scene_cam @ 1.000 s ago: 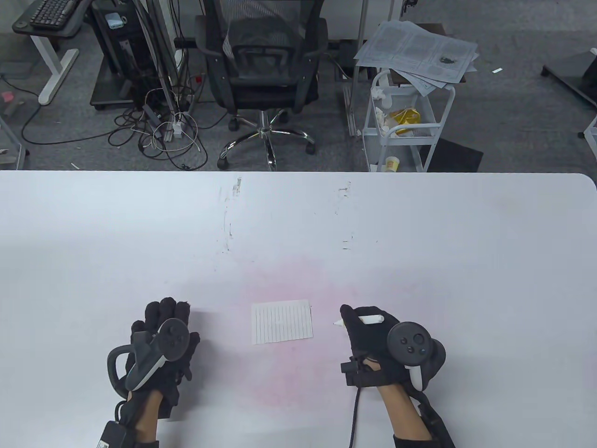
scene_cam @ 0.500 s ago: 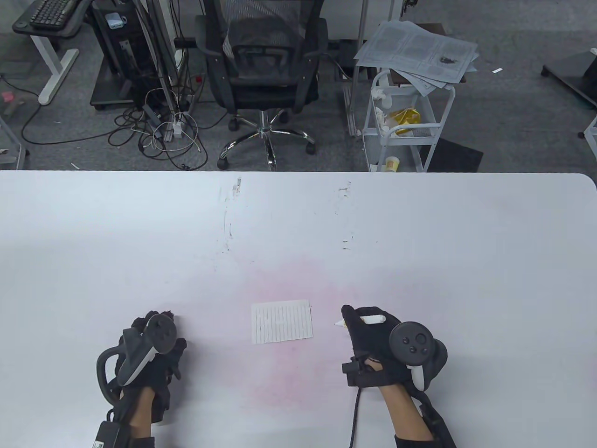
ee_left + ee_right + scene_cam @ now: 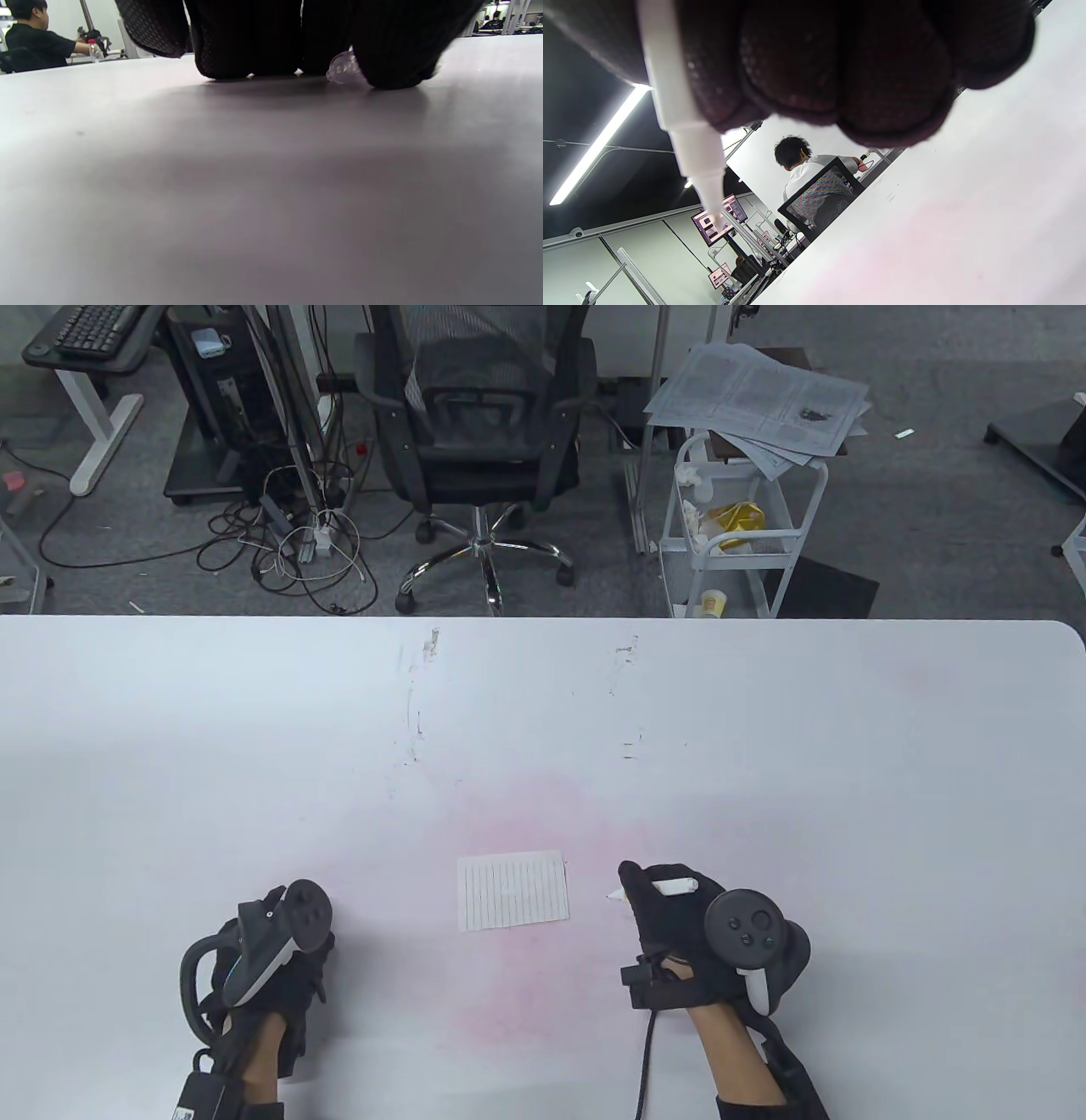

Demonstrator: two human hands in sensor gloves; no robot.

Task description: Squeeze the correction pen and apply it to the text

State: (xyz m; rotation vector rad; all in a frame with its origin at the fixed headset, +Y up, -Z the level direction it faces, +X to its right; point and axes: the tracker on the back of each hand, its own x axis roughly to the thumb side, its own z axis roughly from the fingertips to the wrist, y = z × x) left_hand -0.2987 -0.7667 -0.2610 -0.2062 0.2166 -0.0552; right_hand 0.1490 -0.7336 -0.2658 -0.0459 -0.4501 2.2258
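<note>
The right hand (image 3: 674, 920), in its black sensor glove, has its fingers curled around a slim white plastic correction pen (image 3: 670, 886), gripping the barrel so that it lies roughly level across the top of the fist. The pen's narrow tip pokes out past the thumb side, toward the paper, and sits just above the table rather than on it. From the right wrist view the white barrel (image 3: 670, 84) runs down beside the bunched gloved fingers (image 3: 840, 63) and tapers to a fine nozzle, uncapped and bare.

Just beside that tip, but not touching it, lies a small white rectangular slip of lined paper (image 3: 513, 892), flat on the white table (image 3: 764, 712), with a faint mark near its middle that is too small to read. A pale pink stain spreads over the tabletop under and around the slip.

Well apart on the other side of the paper, the left hand (image 3: 280, 976) rests low on the table with its fingers tucked under. In the left wrist view the fingertips (image 3: 390, 51) press down on the surface, closed around a small clear plastic cap (image 3: 342, 70) that peeks out between them.

A dark grey tracker (image 3: 747, 933) is strapped on the back of the right hand, and another (image 3: 276, 937) on the left.
</note>
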